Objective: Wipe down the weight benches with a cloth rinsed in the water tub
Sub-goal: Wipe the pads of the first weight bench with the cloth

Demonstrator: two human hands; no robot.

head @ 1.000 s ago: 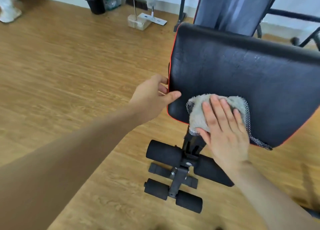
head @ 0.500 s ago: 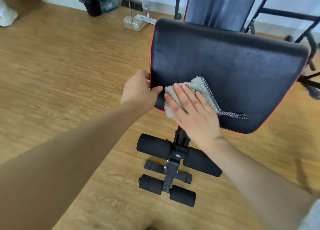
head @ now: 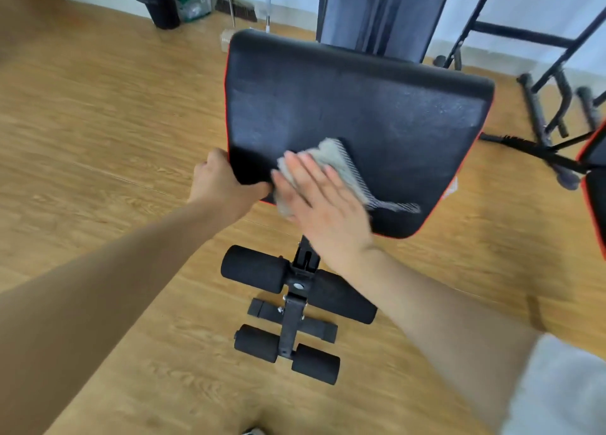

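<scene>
Your left hand (head: 223, 185) is clamped on the near-left corner of the bench pad (head: 360, 113), fingers curled round the red-trimmed edge and thumb lying along the near edge. Right beside it, your right hand (head: 324, 205) lies flat with fingers straight, pressing the cloth (head: 337, 162) onto the black pad. The grey cloth sits under your palm and fingers, close to that same near-left corner, almost touching your left thumb. Part of it pokes out past your fingertips toward the far side, and a thin mesh-edged tail trails off to the right along the near edge. The pad's right half shows a dull, streaky sheen. Below the near edge, the foam rollers (head: 252, 269) stand on the wooden floor (head: 98, 123), with a black bin (head: 160, 5) against the far wall.
</scene>
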